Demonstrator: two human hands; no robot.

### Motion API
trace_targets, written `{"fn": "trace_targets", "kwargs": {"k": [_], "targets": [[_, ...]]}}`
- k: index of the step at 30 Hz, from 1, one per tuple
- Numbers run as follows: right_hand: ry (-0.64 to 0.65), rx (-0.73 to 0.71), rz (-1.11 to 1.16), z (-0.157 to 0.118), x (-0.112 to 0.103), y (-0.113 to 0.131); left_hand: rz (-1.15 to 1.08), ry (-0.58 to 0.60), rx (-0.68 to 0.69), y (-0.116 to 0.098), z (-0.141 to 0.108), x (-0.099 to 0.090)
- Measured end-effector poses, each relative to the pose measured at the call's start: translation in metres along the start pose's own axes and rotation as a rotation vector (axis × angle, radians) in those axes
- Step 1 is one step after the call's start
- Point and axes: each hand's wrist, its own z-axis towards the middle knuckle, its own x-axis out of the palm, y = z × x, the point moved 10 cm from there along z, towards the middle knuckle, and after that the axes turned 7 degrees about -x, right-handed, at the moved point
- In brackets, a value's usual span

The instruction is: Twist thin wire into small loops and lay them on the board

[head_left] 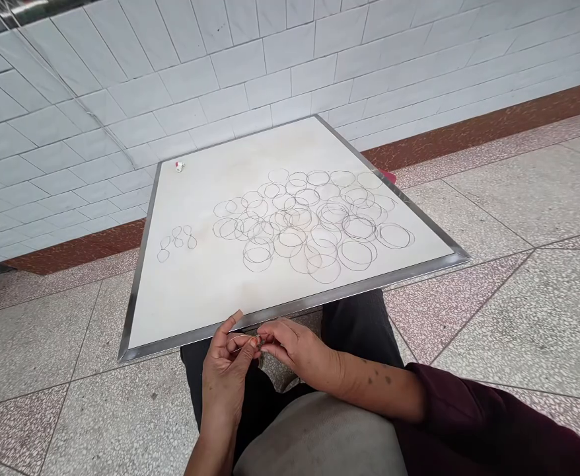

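Observation:
Just in front of the table's near edge, my left hand (230, 360) pinches a thin wire loop (234, 336) between thumb and fingers, with one fingertip raised by the rim. My right hand (292, 344) meets it from the right, its thumb and fingers closed on the same wire where the fingertips come together. The exact crossing of the wire is hidden by the fingers. Many thin wire rings (292, 238) lie overlapping on the white tabletop. Figure-eight wire pieces (191, 238), several of them twisted at the middle, lie at the left side.
The white table (195, 297) has a grey metal rim and stands against a white tiled wall (250, 79). A small white and red object (180, 166) sits at its far left corner. Speckled floor (493, 317) surrounds it. My legs are under the near edge.

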Motion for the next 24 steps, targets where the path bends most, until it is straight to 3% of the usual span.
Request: {"fn": "trace_targets", "kwargs": {"k": [8, 16, 24], "targets": [[0.022, -0.051, -0.006, 0.003, -0.002, 0.007, -0.010, -0.008, -0.011, 0.002, 0.001, 0.000], [-0.052, 0.058, 0.137, 0.002, -0.005, -0.004, -0.014, 0.008, 0.005, 0.004, 0.002, -0.001], [-0.138, 0.029, 0.139, 0.002, -0.009, -0.006, -0.026, 0.015, 0.018, 0.000, 0.002, 0.001]]}}
